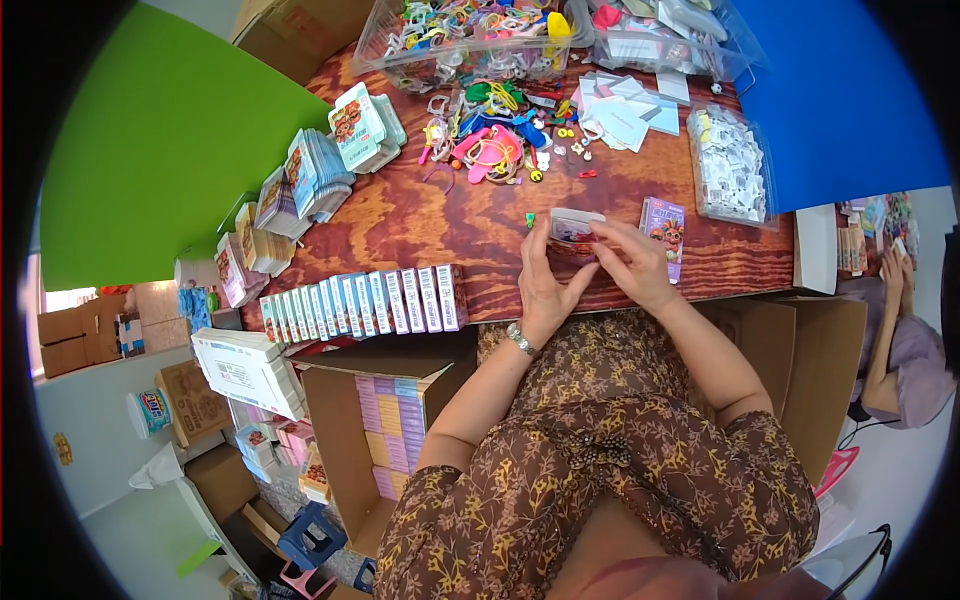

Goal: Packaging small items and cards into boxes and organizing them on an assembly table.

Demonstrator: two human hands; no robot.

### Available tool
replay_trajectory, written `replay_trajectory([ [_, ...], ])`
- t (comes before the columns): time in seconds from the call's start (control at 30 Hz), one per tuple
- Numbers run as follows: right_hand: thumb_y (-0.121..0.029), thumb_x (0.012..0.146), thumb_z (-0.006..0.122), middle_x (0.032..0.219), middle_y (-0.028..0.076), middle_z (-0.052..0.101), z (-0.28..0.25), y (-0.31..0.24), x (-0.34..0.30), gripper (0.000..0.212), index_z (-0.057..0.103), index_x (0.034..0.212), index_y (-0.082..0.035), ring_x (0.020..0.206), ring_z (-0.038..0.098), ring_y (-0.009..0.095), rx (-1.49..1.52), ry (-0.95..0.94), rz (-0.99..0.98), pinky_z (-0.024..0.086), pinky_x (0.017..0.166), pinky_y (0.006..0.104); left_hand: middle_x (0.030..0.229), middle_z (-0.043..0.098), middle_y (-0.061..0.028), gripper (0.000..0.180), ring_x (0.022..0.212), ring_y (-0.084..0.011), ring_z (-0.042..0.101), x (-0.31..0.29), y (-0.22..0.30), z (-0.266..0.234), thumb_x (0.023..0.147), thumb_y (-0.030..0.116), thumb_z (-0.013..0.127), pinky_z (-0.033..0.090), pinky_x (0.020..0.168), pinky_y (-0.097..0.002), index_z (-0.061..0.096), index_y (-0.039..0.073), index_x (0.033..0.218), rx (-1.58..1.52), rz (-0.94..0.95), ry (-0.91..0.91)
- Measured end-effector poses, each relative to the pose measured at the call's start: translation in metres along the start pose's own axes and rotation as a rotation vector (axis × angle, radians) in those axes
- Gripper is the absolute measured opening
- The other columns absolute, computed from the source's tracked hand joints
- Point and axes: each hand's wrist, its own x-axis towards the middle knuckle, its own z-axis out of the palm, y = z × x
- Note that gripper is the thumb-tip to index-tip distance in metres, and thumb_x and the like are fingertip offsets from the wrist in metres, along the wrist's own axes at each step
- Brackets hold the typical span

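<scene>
Left hand, right hand, grip pinching small packet, lettered purple box nearby

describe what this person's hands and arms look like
Both the left hand and right hand are ungloved. A silvery band, a watch or bracelet, circles the left wrist; the right has none. The forearms are uncovered below brown sleeves printed with yellow and pale leafy sprigs.
</scene>
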Motion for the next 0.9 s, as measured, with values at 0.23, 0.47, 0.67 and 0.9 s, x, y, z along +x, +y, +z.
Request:
replay_trajectory([
  [0.23, -0.008, 0.085, 0.075, 0.108, 0.013, 0.069, -0.025, -0.009, 0.012, 0.036, 0.067, 0.12, -0.007, 0.094, 0.07, 0.03, -0.122, -0.269, -0.222, 0.058, 0.078, 0.0383, 0.139, 0.053, -0.0189, 0.06, 0.123, -0.0267, 0.06, -0.019, -0.026, -0.007, 0.093, -0.002, 0.067, 0.049, 0.105, -0.0376, 0.039, 0.001, 0.146, -0.229, 0.046, -0.068],
  [0.47, -0.01, 0.084, 0.077, 0.107, 0.012, 0.066, -0.022, -0.006, 0.012, 0.036, 0.067, 0.119, -0.008, 0.093, 0.069, 0.03, -0.272, -0.353, -0.237, 0.057, 0.079, 0.0375, 0.134, 0.058, -0.0244, 0.055, 0.123, -0.0381, 0.06, -0.024, -0.025, -0.006, 0.088, -0.002, 0.071, 0.05, 0.101, -0.0431, 0.048, 0.003, 0.138, -0.303, -0.012, -0.025],
  [0.67, -0.006, 0.082, 0.079, 0.108, 0.014, 0.067, -0.02, -0.002, 0.001, 0.034, 0.066, 0.114, -0.006, 0.098, 0.069, 0.031, -0.196, -0.283, -0.197, 0.057, 0.082, 0.0375, 0.131, 0.062, -0.0254, 0.051, 0.119, -0.0393, 0.064, -0.019, -0.023, -0.016, 0.087, -0.008, 0.068, 0.053, 0.097, -0.0425, 0.05, 0.002, 0.134, -0.22, 0.123, -0.036],
  [0.9, -0.004, 0.082, 0.078, 0.112, 0.014, 0.07, -0.017, 0.007, 0.002, 0.029, 0.067, 0.109, -0.003, 0.101, 0.07, 0.03, -0.052, -0.209, -0.213, 0.058, 0.085, 0.0371, 0.124, 0.065, -0.0257, 0.041, 0.115, -0.0398, 0.066, -0.015, -0.022, -0.025, 0.085, -0.01, 0.069, 0.056, 0.094, -0.0419, 0.057, 0.001, 0.123, -0.181, 0.206, -0.028],
])
